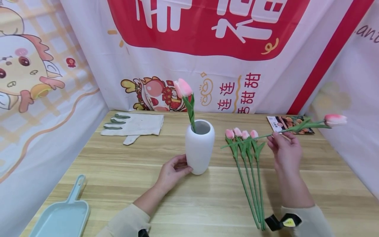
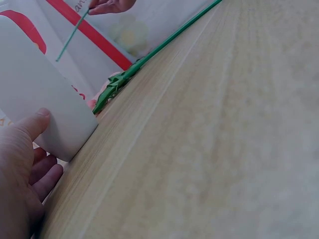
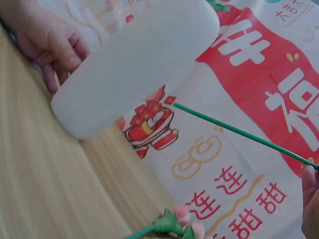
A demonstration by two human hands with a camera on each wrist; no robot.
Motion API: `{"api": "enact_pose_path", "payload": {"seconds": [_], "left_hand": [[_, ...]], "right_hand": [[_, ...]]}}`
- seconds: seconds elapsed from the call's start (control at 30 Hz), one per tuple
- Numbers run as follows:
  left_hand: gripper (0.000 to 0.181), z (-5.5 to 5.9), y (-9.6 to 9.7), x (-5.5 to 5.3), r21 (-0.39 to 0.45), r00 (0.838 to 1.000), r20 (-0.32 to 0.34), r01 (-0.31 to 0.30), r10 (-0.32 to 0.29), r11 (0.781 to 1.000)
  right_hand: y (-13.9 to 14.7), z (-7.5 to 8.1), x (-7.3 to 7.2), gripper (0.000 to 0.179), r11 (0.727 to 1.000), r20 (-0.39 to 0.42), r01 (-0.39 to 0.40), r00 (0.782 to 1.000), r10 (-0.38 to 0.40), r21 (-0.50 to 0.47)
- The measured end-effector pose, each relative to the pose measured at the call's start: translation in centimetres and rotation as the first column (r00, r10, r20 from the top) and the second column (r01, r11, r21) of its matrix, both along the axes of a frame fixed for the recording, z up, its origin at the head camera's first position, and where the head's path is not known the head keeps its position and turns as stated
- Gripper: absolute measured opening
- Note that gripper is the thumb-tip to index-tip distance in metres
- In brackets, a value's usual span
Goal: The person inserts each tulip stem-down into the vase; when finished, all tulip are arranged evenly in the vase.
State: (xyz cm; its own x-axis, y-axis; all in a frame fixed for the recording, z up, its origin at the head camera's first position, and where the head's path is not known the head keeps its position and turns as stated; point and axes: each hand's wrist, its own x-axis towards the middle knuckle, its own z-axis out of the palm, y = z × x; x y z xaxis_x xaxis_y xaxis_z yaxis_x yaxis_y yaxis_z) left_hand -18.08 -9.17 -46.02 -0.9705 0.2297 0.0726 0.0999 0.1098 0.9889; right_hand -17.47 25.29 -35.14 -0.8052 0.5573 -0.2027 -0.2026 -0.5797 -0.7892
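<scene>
A white vase (image 1: 199, 149) stands upright on the wooden table with one pink tulip (image 1: 189, 102) leaning in its mouth. My left hand (image 1: 174, 172) holds the vase low on its left side, thumb and fingers about its base, as the left wrist view also shows. Above the table on the right, my right hand (image 1: 285, 148) pinches the green stem of another artificial tulip (image 1: 305, 125). Its pink head points right, and the bare stem end points left toward the vase. Several more tulips (image 1: 245, 158) lie side by side between the vase and my right hand.
A white glove with green-grey fingertips (image 1: 137, 124) lies at the back left. A light blue dustpan (image 1: 63, 217) is at the front left. Behind the right hand lies a printed packet (image 1: 288, 124). A printed cloth (image 1: 177, 62) hangs along the table's back edge.
</scene>
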Motion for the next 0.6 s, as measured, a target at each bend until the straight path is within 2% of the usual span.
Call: {"api": "enact_pose_path", "payload": {"seconds": [0.3, 0.6], "left_hand": [[0.049, 0.1, 0.1, 0.0, -0.003, 1.000, 0.011, -0.003, 0.003, 1.000], [0.049, 0.0, 0.0, 0.0, -0.004, 1.000, 0.013, -0.007, 0.007, 1.000]], "right_hand": [[-1.3, 2.8, 0.0, 0.038, 0.994, -0.110, 0.069, 0.991, -0.078, -0.085], [-3.1, 5.1, 0.4, 0.031, 0.987, -0.242, 0.071, 0.965, -0.104, -0.143]]}}
